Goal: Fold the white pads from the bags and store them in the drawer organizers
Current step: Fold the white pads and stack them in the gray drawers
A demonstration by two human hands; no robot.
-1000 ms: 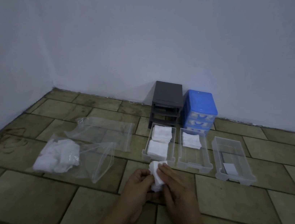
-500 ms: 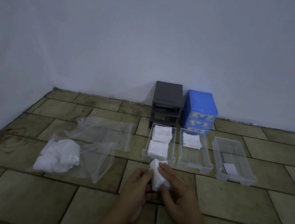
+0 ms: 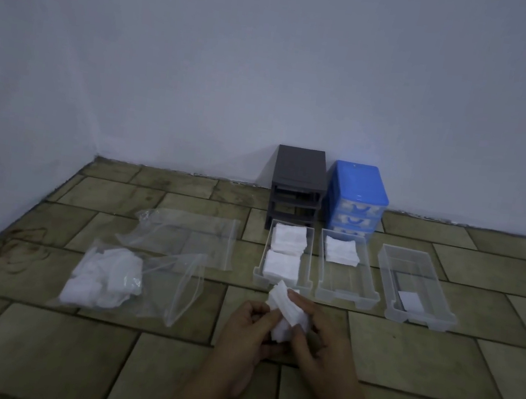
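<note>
Both hands meet low in the middle of the view over the tiled floor [image 3: 30, 352]: the left hand [image 3: 245, 328] and the right hand [image 3: 320, 336] each have curled fingers pinching one white pad [image 3: 284, 314], held just in front of the left drawer [image 3: 258, 271]. That clear drawer holds two stacks of folded pads [image 3: 284, 253]; the middle drawer [image 3: 369, 288] holds one stack at its far end; the right drawer [image 3: 420, 318] shows only a small label. Left of them lie a bag of loose pads [image 3: 109, 275] and a flat clear bag [image 3: 189, 233]. A grey organizer [image 3: 299, 170] and a blue organizer [image 3: 357, 182] stand side by side against the wall.
</note>
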